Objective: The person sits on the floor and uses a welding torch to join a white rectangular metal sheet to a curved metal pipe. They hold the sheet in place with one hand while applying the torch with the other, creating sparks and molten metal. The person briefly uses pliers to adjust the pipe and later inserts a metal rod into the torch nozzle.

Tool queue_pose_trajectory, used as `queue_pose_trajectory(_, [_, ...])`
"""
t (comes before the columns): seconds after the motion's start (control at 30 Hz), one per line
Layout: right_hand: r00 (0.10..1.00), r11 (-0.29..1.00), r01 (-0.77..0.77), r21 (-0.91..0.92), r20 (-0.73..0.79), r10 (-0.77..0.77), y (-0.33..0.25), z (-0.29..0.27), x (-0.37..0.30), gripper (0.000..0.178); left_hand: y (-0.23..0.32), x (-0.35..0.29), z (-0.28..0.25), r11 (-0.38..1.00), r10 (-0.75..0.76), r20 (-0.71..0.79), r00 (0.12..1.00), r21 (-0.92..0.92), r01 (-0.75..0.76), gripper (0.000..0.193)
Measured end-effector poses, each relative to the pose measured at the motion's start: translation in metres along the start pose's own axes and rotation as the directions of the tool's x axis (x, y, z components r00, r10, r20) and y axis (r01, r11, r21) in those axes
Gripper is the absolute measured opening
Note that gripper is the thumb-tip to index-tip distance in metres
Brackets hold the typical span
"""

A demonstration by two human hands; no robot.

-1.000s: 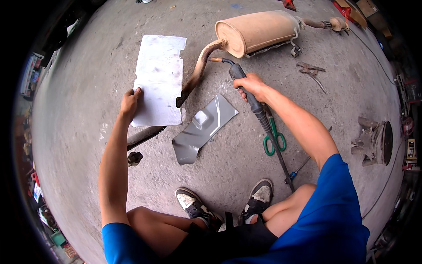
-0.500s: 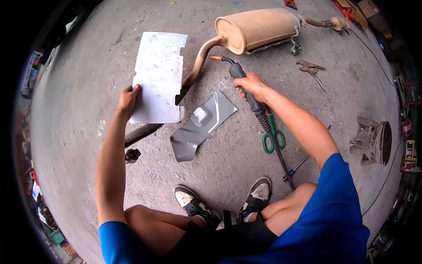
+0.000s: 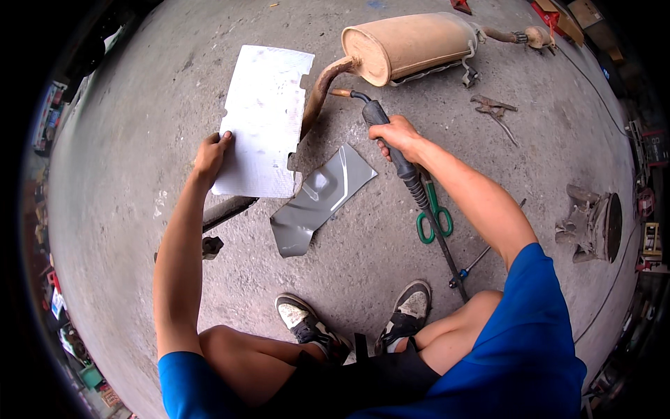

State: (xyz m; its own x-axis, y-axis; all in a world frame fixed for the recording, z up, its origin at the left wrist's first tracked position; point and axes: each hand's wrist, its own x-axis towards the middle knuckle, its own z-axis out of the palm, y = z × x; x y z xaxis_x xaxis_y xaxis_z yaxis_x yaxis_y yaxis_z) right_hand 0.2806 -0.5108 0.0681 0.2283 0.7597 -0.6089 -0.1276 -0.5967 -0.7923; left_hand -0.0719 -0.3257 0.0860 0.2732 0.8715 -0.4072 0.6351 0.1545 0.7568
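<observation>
White card, or something much like it, fills the left hand's side of the head view: the left hand [image 3: 211, 157] pinches the notched sheet [image 3: 265, 119] by its left edge, thumb on the upper face and the other fingers mostly hidden beneath, a hold that leaves most of the face uncovered. Raised in front of the bent exhaust pipe [image 3: 317, 98], the sheet screens that pipe's middle from the camera. The right hand [image 3: 398, 136] is closed around the black handle of a welding torch [image 3: 407, 166], apparently so that the copper nozzle [image 3: 341, 92] points left, toward the pipe; whether they touch I cannot tell. On the far side, the tan muffler [image 3: 419, 49] lies on the concrete floor [image 3: 125, 209], joined to the pipe. A creased grey metal sheet [image 3: 321, 199] rests between the hands, nearer the person. Green-handled snips [image 3: 447, 222] lie partly under the torch's cable [image 3: 447, 255], with a blue-handled screwdriver [image 3: 457, 281] nearer still. Rusty locking pliers [image 3: 494, 110] lie farther right, beyond the right forearm.
</observation>
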Motion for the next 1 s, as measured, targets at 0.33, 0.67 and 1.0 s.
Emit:
queue_pose_trajectory(0.33, [0.998,0.999,0.035,0.041,-0.047,-0.033,-0.004,-0.011,0.011,0.015,0.001,-0.001,0.002,1.0,0.002,-0.01,1.0,-0.017,-0.003,0.041])
queue_pose_trajectory(0.67, [0.997,0.999,0.04,0.034,-0.064,-0.038,-0.009,-0.008,0.009,0.014,0.009,-0.006,0.011,1.0,0.029,-0.018,0.999,0.004,-0.029,0.044])
queue_pose_trajectory(1.0, [0.996,0.998,0.055,0.021,-0.075,-0.053,-0.011,-0.005,0.01,0.015,0.01,-0.005,0.013,0.998,0.045,0.034,0.998,-0.038,-0.043,0.045])
